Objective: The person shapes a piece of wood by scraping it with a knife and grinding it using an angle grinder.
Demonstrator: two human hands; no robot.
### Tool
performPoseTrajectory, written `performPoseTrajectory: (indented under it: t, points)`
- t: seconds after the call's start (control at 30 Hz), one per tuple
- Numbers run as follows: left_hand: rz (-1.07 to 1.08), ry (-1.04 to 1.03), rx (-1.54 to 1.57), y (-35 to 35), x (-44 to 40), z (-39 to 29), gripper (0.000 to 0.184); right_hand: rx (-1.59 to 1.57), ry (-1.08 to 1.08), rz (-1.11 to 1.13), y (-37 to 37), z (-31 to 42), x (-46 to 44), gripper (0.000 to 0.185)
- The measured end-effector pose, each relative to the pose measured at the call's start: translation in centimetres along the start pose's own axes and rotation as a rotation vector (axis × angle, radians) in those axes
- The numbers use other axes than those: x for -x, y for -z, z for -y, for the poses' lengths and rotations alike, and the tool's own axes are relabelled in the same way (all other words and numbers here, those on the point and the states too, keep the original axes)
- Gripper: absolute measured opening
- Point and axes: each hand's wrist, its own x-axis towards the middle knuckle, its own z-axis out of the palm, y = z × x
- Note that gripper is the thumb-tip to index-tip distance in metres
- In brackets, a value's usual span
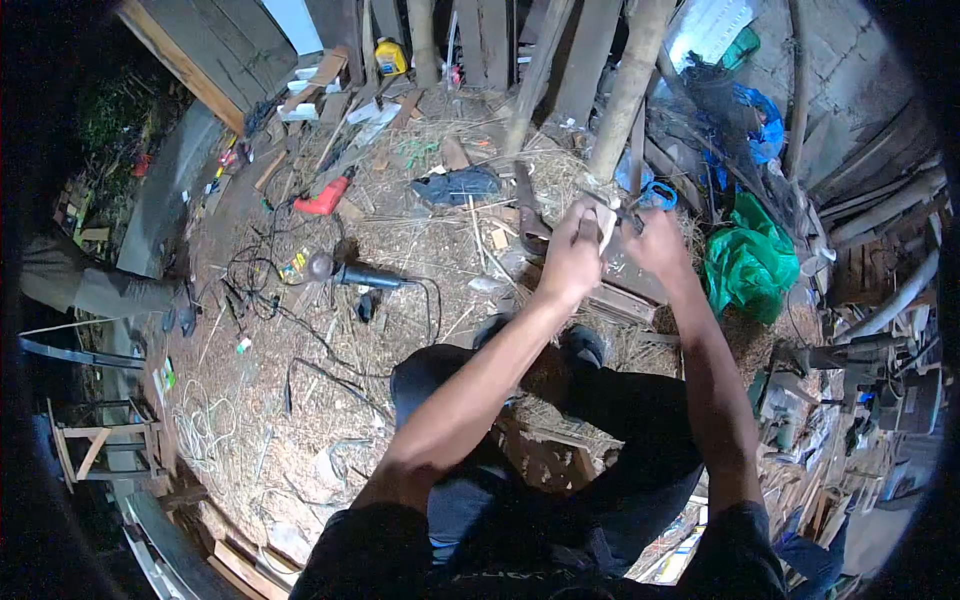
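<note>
My left hand (575, 262) is closed round a small pale piece of wood (606, 222), held out in front of my knees. Close on its right, my right hand (658, 245) is closed round a dark, narrow tool (628, 218) with a thin blade that crosses the top of the wood. It looks like a knife, but its handle is mostly hidden by the fingers. Below the hands lies a wooden board (622, 302) on the ground. A dark brown curved object (531, 222) rests just left of my left hand.
An angle grinder (368, 277) with its cord and a red power drill (325, 196) lie to the left on shaving-strewn ground. A green plastic bag (752, 262) sits at right. Wooden posts (628, 90) stand ahead. Another person's leg (120, 292) is at far left.
</note>
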Motion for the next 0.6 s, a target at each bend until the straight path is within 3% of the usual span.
performPoseTrajectory:
  t: [0.07,0.27,0.4,0.47,0.57,0.6]
  points:
    - [0.064,0.067,0.036,1.1,-1.7,-0.9,0.03,0.025,0.024,0.037,-0.5,0.7,0.5,0.019]
    - [-0.001,-0.185,0.053,0.3,-1.2,-0.2,0.031,-0.004,0.012,0.09,-0.6,2.4,0.4,0.019]
    - [-0.022,0.019,-0.046,-0.1,0.6,-0.7,0.03,0.0,0.026,-0.014,0.3,2.1,0.5,0.022]
    - [-0.009,0.002,0.015,0.1,0.2,0.0,0.03,-0.055,0.116,-0.046,-0.9,-0.6,-0.3,0.024]
    - [-0.052,-0.013,0.125,0.3,-0.4,-0.9,0.031,0.025,0.039,-0.055,-1.9,0.6,0.1,0.025]
    - [-0.034,-0.037,0.162,0.8,-1.1,-1.2,0.031,0.031,0.034,0.044,-1.5,1.4,0.6,0.016]
